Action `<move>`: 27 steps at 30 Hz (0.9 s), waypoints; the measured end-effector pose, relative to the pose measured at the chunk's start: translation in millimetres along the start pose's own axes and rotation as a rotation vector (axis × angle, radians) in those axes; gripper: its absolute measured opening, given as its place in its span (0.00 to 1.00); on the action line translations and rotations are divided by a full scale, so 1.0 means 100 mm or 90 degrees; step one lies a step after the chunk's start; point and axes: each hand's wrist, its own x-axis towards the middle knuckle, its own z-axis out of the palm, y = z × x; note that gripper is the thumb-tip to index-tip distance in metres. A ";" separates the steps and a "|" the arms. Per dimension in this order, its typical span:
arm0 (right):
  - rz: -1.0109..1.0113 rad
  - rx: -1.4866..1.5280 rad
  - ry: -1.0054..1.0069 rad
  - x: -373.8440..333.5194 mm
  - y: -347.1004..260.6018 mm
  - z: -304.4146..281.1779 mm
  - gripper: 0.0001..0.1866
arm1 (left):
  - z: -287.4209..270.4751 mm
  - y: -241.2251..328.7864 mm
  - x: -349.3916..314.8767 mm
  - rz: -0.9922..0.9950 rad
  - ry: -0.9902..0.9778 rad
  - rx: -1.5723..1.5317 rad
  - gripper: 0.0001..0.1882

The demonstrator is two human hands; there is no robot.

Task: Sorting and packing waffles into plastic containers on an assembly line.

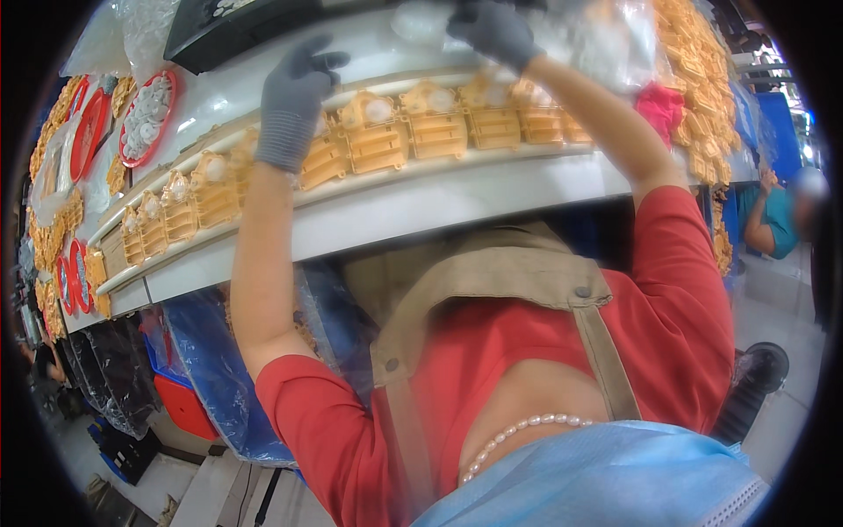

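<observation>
A row of orange plastic housings point(378, 145), several with a round white part on top, stands between two pale rails along the bench. My left hand point(297, 101), in a grey knitted glove, hovers over the row's far side with thumb and fingers apart and nothing visible in it. Farther right, my right hand point(496, 35), in the same kind of glove, reaches to the back of the bench, next to a whitish, translucent heap point(423, 25). Motion smears its fingers, so whether they hold anything is unclear.
A black tray point(233, 37) stands at the back left. Red dishes, one full of white parts point(147, 121), sit at left. At right are clear plastic bags point(606, 44), a pink bundle point(660, 110) and piled orange housings point(698, 97). A person in teal point(766, 224) is farther right.
</observation>
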 end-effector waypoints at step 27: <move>0.242 0.665 -0.100 0.23 0.25 0.00 0.10 | -0.11 0.44 -0.87 0.057 0.172 -0.075 0.19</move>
